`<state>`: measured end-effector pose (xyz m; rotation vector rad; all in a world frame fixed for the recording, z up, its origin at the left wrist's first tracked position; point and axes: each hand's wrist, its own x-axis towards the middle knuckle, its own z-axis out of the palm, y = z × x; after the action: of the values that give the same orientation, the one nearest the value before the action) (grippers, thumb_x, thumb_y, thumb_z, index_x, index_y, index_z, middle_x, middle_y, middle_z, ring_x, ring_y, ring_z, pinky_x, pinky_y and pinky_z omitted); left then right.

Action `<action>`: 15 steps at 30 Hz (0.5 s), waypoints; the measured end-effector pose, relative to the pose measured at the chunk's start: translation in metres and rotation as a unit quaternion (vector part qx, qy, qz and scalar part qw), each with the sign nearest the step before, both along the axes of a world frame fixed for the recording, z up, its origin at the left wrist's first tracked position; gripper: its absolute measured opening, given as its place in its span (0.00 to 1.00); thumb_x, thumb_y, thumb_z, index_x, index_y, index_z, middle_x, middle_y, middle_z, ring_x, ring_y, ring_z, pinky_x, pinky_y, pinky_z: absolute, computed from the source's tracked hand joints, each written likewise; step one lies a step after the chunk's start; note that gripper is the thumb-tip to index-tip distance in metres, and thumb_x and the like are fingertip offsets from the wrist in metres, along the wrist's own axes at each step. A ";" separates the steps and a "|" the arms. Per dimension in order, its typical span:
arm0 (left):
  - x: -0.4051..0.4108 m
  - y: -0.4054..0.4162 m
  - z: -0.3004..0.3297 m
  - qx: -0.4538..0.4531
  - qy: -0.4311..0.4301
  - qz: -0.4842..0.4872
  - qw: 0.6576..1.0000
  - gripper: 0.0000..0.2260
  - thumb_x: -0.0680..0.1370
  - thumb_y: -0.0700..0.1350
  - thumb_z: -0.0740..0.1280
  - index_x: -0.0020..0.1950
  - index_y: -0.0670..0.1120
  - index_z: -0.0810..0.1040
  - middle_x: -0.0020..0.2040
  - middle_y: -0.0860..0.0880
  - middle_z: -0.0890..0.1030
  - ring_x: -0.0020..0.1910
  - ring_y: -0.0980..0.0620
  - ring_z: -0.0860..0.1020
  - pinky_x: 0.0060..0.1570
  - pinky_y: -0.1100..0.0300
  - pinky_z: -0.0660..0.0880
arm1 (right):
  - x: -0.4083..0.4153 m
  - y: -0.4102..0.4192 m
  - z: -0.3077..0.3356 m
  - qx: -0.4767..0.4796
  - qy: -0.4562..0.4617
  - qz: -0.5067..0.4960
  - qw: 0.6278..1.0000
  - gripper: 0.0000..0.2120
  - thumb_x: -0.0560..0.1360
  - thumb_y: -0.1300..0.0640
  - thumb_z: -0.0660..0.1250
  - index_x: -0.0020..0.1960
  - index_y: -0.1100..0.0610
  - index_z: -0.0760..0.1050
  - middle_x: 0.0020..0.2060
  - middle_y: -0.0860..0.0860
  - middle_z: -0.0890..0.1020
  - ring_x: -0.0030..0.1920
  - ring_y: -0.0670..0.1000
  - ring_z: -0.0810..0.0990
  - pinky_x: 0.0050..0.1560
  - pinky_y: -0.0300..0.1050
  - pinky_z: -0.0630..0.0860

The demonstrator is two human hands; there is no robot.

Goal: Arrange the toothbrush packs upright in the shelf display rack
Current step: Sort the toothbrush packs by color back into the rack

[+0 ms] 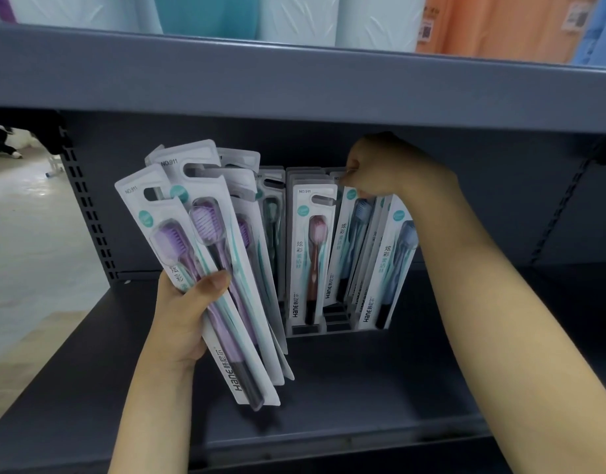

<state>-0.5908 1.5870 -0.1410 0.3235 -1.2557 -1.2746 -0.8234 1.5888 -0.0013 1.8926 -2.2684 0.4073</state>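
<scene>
Purple-brushed toothbrush packs [205, 268] fan out of your left hand [185, 316], which sits nearest you at about seven o'clock. Your fingers are curled round the lower half of the bundle, thumb pressed across the front card, so the packs tilt with their tops leaning toward eleven o'clock and their bottom ends hanging just above the grey shelf [346, 381]. The front pack shows a purple brush head and a black handle end.

Farther in, near the centre, the display rack [328, 326] stands on the shelf against the back panel. Its low front slots hold more packs. A pack with a brown brush [311, 254] stands upright at the front of one slot. Just to its three o'clock side, several packs with blue brushes [383, 265] lean toward one o'clock. Behind the fan in your left hand, a green-brushed pack [270, 217] stands in the rack's nine o'clock side.

Your right hand [383, 169] reaches over the rack at about one o'clock, well apart from your left. Its fingertips pinch the top edge of one of the blue-brush packs at the back of the leaning group; which pack exactly is hard to tell.

Beyond, at twelve o'clock, the upper shelf [294, 77] carries pale, teal and orange wrapped goods [380, 18].
</scene>
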 end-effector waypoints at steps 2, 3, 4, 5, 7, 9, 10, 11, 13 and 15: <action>0.000 0.000 0.000 0.002 -0.004 0.004 1.000 0.16 0.57 0.47 0.68 0.43 0.58 0.85 0.37 0.56 0.84 0.37 0.58 0.82 0.38 0.62 0.80 | 0.000 0.000 0.002 0.002 0.002 0.002 1.000 0.08 0.75 0.62 0.63 0.40 0.65 0.74 0.36 0.58 0.77 0.33 0.52 0.73 0.30 0.39 0.65; 0.000 0.000 0.000 0.004 -0.005 0.007 1.000 0.16 0.57 0.47 0.68 0.42 0.58 0.85 0.37 0.56 0.84 0.37 0.59 0.82 0.37 0.62 0.80 | 0.000 0.000 0.003 0.000 0.004 0.000 1.000 0.08 0.75 0.63 0.63 0.38 0.64 0.73 0.36 0.58 0.76 0.33 0.52 0.72 0.30 0.39 0.65; -0.001 0.000 0.000 0.007 -0.004 0.009 1.000 0.15 0.57 0.47 0.68 0.41 0.58 0.85 0.36 0.57 0.84 0.36 0.59 0.82 0.37 0.62 0.80 | 0.000 0.000 0.004 -0.004 0.004 -0.004 1.000 0.09 0.75 0.64 0.62 0.36 0.63 0.71 0.35 0.57 0.75 0.31 0.52 0.71 0.30 0.39 0.64; -0.002 0.000 0.000 0.009 -0.003 0.009 1.000 0.15 0.57 0.47 0.68 0.41 0.58 0.85 0.36 0.57 0.83 0.36 0.59 0.82 0.36 0.63 0.80 | -0.001 -0.001 0.004 -0.010 0.003 -0.009 1.000 0.11 0.74 0.65 0.62 0.33 0.62 0.69 0.33 0.57 0.74 0.30 0.51 0.69 0.29 0.39 0.63; -0.003 0.001 0.001 0.007 -0.005 0.010 1.000 0.15 0.56 0.48 0.68 0.40 0.59 0.85 0.35 0.57 0.83 0.36 0.60 0.82 0.36 0.63 0.79 | -0.002 -0.001 0.003 -0.020 -0.002 -0.016 1.000 0.14 0.74 0.68 0.61 0.31 0.61 0.66 0.30 0.56 0.71 0.28 0.51 0.67 0.29 0.39 0.62; -0.003 0.002 0.001 0.003 -0.009 0.007 1.000 0.15 0.56 0.48 0.67 0.40 0.59 0.85 0.36 0.57 0.83 0.36 0.60 0.82 0.37 0.63 0.79 | -0.002 -0.001 0.004 -0.021 -0.005 -0.018 1.000 0.14 0.74 0.68 0.61 0.30 0.61 0.66 0.30 0.55 0.70 0.28 0.51 0.67 0.29 0.39 0.62; -0.003 0.002 0.001 0.003 -0.008 0.006 1.000 0.15 0.57 0.48 0.67 0.41 0.59 0.85 0.36 0.58 0.83 0.36 0.60 0.82 0.37 0.63 0.79 | -0.002 -0.001 0.004 -0.020 -0.007 -0.017 1.000 0.14 0.74 0.68 0.61 0.30 0.61 0.66 0.30 0.55 0.71 0.28 0.51 0.67 0.29 0.39 0.63; -0.003 0.002 0.001 0.003 -0.005 0.004 1.000 0.16 0.56 0.47 0.67 0.41 0.59 0.85 0.36 0.57 0.83 0.36 0.60 0.82 0.37 0.64 0.79 | -0.002 -0.001 0.004 -0.018 -0.008 -0.017 1.000 0.14 0.74 0.67 0.61 0.30 0.60 0.65 0.29 0.55 0.70 0.28 0.51 0.67 0.30 0.39 0.63; -0.004 0.002 0.001 0.007 -0.003 0.006 1.000 0.16 0.56 0.47 0.67 0.41 0.58 0.85 0.36 0.57 0.83 0.36 0.60 0.82 0.36 0.64 0.79 | -0.003 -0.001 0.004 -0.017 -0.010 -0.018 1.000 0.15 0.73 0.67 0.61 0.29 0.60 0.64 0.29 0.55 0.69 0.28 0.51 0.66 0.30 0.39 0.61; -0.004 0.002 0.001 0.008 -0.004 0.007 1.000 0.15 0.56 0.48 0.67 0.41 0.58 0.85 0.35 0.57 0.83 0.35 0.59 0.82 0.36 0.64 0.79 | -0.001 0.000 0.004 -0.020 -0.010 -0.016 1.000 0.16 0.73 0.67 0.61 0.29 0.59 0.63 0.28 0.55 0.68 0.27 0.51 0.64 0.29 0.39 0.60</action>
<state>-0.5943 1.5886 -0.1401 0.3492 -1.2485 -1.2731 -0.8242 1.5884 0.0025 1.8377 -2.2826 0.4658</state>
